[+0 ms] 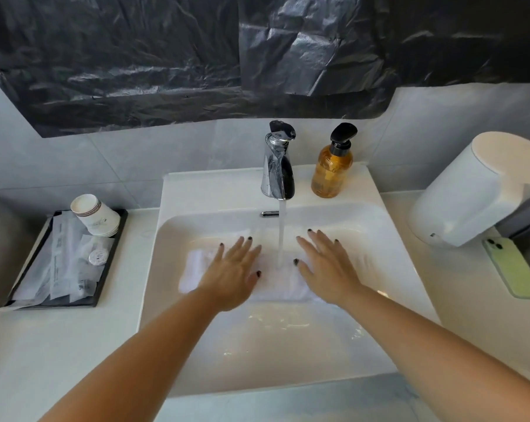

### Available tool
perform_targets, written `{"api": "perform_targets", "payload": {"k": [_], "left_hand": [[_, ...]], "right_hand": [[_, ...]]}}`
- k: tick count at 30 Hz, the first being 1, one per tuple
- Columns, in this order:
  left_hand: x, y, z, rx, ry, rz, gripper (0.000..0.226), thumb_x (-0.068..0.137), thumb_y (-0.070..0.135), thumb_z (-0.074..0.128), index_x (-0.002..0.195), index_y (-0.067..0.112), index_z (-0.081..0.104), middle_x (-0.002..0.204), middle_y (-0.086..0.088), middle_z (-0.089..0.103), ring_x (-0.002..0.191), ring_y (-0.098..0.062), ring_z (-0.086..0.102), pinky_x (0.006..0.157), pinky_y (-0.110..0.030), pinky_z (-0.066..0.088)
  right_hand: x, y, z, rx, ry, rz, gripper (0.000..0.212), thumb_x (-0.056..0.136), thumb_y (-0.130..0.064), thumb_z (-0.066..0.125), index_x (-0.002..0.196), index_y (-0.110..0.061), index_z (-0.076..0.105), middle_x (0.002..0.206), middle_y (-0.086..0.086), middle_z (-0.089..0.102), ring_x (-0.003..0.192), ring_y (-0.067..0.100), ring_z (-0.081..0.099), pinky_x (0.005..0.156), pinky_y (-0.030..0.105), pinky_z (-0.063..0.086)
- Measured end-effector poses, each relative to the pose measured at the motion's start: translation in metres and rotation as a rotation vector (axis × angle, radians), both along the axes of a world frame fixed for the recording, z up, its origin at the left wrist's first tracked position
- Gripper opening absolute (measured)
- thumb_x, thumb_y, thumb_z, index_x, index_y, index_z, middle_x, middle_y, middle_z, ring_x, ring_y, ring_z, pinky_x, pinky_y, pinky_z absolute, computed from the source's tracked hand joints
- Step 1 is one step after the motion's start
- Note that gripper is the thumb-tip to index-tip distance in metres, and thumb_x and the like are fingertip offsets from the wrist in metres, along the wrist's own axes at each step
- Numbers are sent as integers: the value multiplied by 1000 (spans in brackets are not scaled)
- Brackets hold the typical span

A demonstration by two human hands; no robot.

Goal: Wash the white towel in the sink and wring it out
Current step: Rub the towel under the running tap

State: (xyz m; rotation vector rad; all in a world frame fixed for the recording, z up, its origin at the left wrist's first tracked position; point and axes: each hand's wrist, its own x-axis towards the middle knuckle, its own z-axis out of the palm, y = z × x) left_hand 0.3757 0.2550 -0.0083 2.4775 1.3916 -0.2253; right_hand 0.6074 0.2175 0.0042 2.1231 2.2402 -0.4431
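The white towel (275, 284) lies flat and wet on the bottom of the white sink (166, 239). Water runs from the chrome tap (277, 169) in a thin stream onto the towel's middle, between my hands. My left hand (234, 272) lies flat on the towel's left part, fingers straight and spread. My right hand (326, 266) lies flat on its right part, fingers also spread. Both palms cover much of the cloth.
An amber soap pump bottle (332, 169) stands right of the tap. A black tray (111, 254) with paper cups (96, 216) and wrapped sachets sits on the left counter. On the right are a white dispenser (477, 190) and a green phone (513, 268).
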Motion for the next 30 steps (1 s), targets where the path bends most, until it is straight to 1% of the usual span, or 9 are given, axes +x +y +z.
{"api": "perform_targets", "payload": {"k": [2, 4, 6, 9, 17, 21, 25, 27, 30], "left_hand": [[7, -1, -16, -22, 112, -81, 82, 82, 57, -15, 158, 27, -6, 166, 0, -11, 152, -20, -14, 120, -56, -3], [11, -2, -26, 6, 142, -86, 79, 81, 56, -19, 155, 30, -15, 162, 3, -20, 151, -19, -18, 119, -58, -6], [11, -2, -31, 52, 118, -54, 73, 86, 53, -15, 154, 29, -16, 162, 2, -19, 152, -19, -15, 119, -58, -5], [13, 0, -42, 125, 99, -37, 65, 93, 50, -2, 153, 26, -10, 166, -3, -1, 154, -22, 0, 119, -59, 5], [19, 1, -39, 130, 183, -44, 72, 86, 47, -15, 152, 21, -24, 163, -4, -20, 152, -23, -14, 120, -58, -3], [16, 0, -37, 125, 126, -48, 72, 90, 52, -10, 154, 22, -20, 163, -3, -20, 151, -21, -17, 120, -56, -6], [3, -5, -33, 93, 99, -149, 98, 78, 71, 10, 157, 18, -11, 163, -4, -18, 151, -23, -16, 119, -60, -6], [-2, -9, -35, 106, 117, -150, 97, 77, 65, 17, 159, 16, 1, 166, -6, -3, 153, -27, -1, 118, -65, 5], [1, -12, -35, 179, 34, -128, 72, 87, 49, 34, 145, 9, 48, 148, -11, 50, 136, -34, 48, 99, -70, 40]], "right_hand": [[-14, -5, -23, -92, -33, 58, 81, 84, -66, 2, 156, -29, 12, 165, 3, 0, 151, 23, -7, 118, 54, -3], [-19, -9, -44, -46, -60, 78, 82, 84, -70, 7, 154, -30, 18, 164, 5, 10, 151, 25, 1, 115, 59, -4], [-20, -9, -53, 8, -77, 77, 73, 90, -67, 22, 149, -26, 31, 157, 8, 32, 148, 29, 22, 114, 61, 10], [-19, -1, -59, 49, -91, 95, 70, 91, -63, 29, 145, -20, 37, 153, 9, 39, 144, 30, 31, 112, 62, 24], [-20, 6, -64, 102, -83, 124, 72, 93, -60, 27, 145, -12, 38, 155, 10, 36, 145, 30, 29, 113, 61, 26], [-19, 3, -57, 85, -91, 128, 77, 92, -63, 23, 151, -13, 29, 161, 9, 24, 150, 27, 16, 116, 60, 18], [-3, -10, -51, 107, -81, 311, 84, 81, -60, 39, 151, -19, 17, 162, 8, 20, 150, 27, 16, 112, 66, 20], [7, -17, -49, 65, -108, 357, 87, 74, -51, 40, 150, -19, 16, 162, 7, 21, 149, 28, 17, 112, 66, 20], [6, -16, -43, 20, -100, 285, 88, 73, -43, 39, 154, -13, 19, 162, 5, 18, 151, 23, 10, 113, 62, 19]]}}
